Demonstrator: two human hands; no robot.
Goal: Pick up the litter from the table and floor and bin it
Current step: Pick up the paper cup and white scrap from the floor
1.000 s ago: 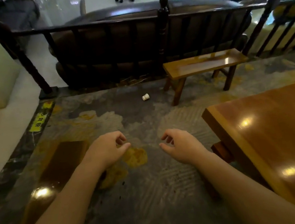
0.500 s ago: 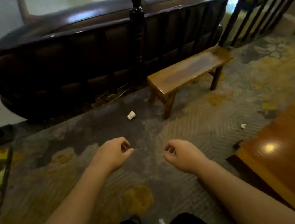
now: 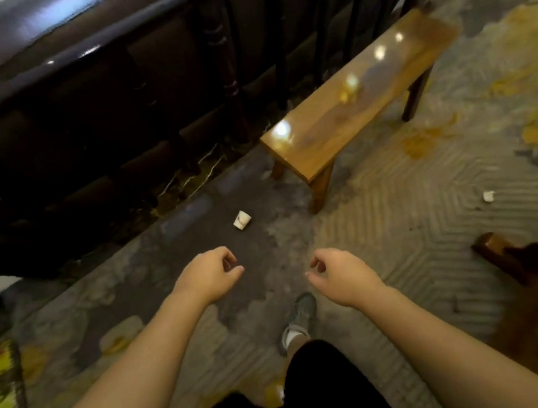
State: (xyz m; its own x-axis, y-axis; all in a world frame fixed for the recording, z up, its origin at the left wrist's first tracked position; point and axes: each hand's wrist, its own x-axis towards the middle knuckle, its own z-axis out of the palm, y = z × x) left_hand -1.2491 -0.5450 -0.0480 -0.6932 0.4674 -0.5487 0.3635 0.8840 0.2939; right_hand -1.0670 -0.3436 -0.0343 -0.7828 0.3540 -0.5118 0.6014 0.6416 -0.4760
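Scanning from the left: a yellow floor strip (image 3: 2,404) lies at the carpet edge, then dark railing (image 3: 215,55) along the far side. My left hand (image 3: 209,275) hangs over the carpet (image 3: 403,236), fingers loosely curled, thumb near the forefinger, gripping and touching nothing. Just beyond it the paper cup (image 3: 241,219) lies tipped on its side, near the leg of the wooden bench (image 3: 355,91). Judged: very light, thin-walled, crushes easily; best taken by pinching the rim or wrapping the body gently. My right hand (image 3: 343,276) mirrors the left, half-curled, empty, clear of any surface, above my shoe (image 3: 302,313). Further right a small white scrap (image 3: 488,196) sits on the carpet, well apart from the cup; probably soft paper, a fingertip pinch suffices. No bin visible.
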